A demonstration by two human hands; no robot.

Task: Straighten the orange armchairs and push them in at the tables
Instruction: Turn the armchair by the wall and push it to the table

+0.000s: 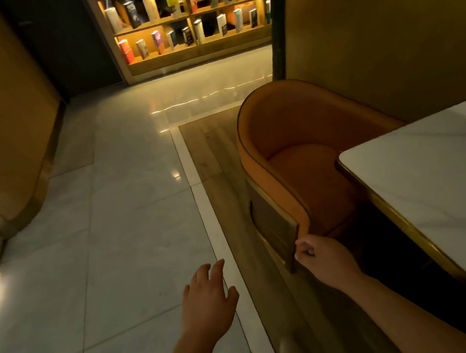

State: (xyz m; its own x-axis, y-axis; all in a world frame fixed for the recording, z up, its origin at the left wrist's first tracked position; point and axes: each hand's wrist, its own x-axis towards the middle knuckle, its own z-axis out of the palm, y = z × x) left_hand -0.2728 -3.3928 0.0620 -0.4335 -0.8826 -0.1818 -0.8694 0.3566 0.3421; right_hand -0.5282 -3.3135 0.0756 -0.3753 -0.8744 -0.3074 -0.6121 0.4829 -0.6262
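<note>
An orange armchair (295,135) with a rounded back stands on the wooden floor strip, its seat facing the white table (446,171) at the right. The table's near corner overlaps the seat's front. My right hand (322,257) is closed on the near front end of the chair's left arm, at the dark panel with a gold edge. My left hand (207,297) hovers over the pale floor, to the left of the chair, with fingers spread and nothing in it.
Glossy tiled floor (116,257) spreads to the left and ahead. A lit bookshelf (187,20) stands at the far end. A plant trunk (276,21) rises behind the chair beside a tan wall. A curved wall base (28,195) bulges in at the left.
</note>
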